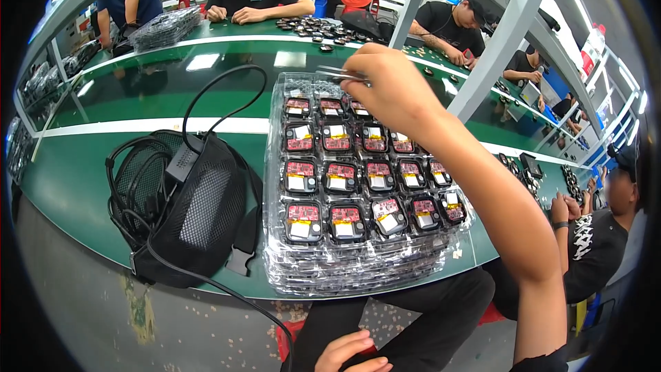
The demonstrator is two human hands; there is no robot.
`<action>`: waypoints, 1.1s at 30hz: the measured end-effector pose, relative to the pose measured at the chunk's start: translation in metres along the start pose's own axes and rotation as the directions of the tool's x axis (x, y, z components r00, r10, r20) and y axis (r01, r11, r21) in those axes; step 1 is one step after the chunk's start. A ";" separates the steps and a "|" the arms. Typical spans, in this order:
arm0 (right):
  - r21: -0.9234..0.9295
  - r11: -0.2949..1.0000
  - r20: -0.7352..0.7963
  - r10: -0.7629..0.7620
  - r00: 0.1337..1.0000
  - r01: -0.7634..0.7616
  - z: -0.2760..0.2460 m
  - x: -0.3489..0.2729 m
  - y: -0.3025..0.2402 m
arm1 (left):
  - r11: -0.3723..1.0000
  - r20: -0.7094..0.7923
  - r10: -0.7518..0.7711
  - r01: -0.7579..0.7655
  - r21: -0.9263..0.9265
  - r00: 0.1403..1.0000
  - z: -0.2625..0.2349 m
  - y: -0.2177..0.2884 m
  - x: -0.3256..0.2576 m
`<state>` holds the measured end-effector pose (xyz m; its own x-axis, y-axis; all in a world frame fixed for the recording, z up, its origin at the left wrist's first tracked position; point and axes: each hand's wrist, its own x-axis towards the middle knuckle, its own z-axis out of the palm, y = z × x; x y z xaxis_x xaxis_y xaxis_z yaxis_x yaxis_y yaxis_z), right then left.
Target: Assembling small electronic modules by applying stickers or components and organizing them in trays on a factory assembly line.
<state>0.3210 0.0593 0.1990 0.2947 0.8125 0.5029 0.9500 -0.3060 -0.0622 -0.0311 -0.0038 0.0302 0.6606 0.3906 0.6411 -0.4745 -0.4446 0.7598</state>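
Note:
My right hand (385,76) reaches over the far side of a stack of clear plastic trays (351,262), fingers closed on a pair of metal tweezers (334,71). The tweezers' tips point left, above the far edge of the top tray. Rows of small black square casings (303,220) fill the tray pockets, with red circuit boards, yellow tape and silver-white blocks inside. My hand and forearm hide some far-right pockets. Low in the picture, my left hand (351,355) is over my lap, fingers apart; a bit of red shows between them, and its lower part is cut off.
Left of the trays a black mesh bag (206,213) with cables and a small adapter (184,162) stands on the green table (76,179). Grey metal posts (502,34) rise beyond. Co-workers sit across and to the right, near heaps of black parts (323,30).

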 end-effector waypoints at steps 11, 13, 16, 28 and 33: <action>-0.135 0.986 0.398 0.142 0.906 -0.096 0.022 0.039 0.003 | 0.996 0.037 -0.070 0.068 0.051 0.997 -0.013 -0.004 -0.002; -0.138 0.983 0.437 0.168 0.883 -0.119 0.019 0.033 0.008 | 0.997 0.050 -0.067 0.065 0.047 0.996 -0.011 -0.005 -0.002; -0.073 0.997 0.375 0.044 0.926 -0.018 0.012 0.024 0.011 | 0.997 0.064 -0.077 0.075 0.033 0.995 -0.007 -0.007 -0.001; -0.494 0.646 -0.065 0.641 0.765 -0.583 -0.068 -0.182 0.099 | 0.987 0.086 -0.163 0.160 0.033 0.983 -0.014 -0.018 -0.008; -0.666 0.241 -0.135 0.892 0.432 -0.706 -0.055 -0.297 0.108 | 0.983 0.125 -0.184 0.184 0.010 0.975 -0.010 -0.018 -0.009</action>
<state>0.3307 -0.2427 0.0906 0.9604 0.0111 0.2783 -0.0478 -0.9778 0.2039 -0.0340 0.0090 0.0119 0.8043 0.3617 0.4715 -0.3386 -0.3732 0.8638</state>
